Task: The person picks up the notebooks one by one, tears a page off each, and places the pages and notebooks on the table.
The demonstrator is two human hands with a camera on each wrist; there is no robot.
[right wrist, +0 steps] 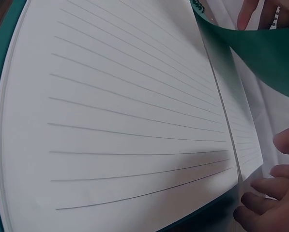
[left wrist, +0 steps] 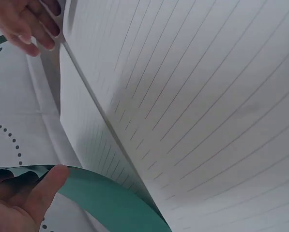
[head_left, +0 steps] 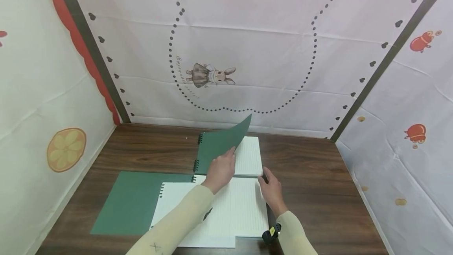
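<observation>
A spiral notebook with a green cover (head_left: 217,145) lies at the back, its cover raised and bent up on the right over a lined page (head_left: 249,156). My left hand (head_left: 221,170) pinches that cover near its free edge; in the left wrist view the thumb (left wrist: 50,188) presses on the green sheet. Closer to me a second notebook lies open, its lined page (head_left: 249,204) facing up. My right hand (head_left: 271,190) is beside the right edges of both notebooks, fingers loosely bent, holding nothing; the right wrist view shows its fingertips close to where the two meet.
The near notebook's green cover (head_left: 131,204) is spread flat on the left of the brown wooden table (head_left: 311,192), with a turned white page (head_left: 173,196) partly over it. Printed cloth walls (head_left: 265,70) enclose the back and both sides.
</observation>
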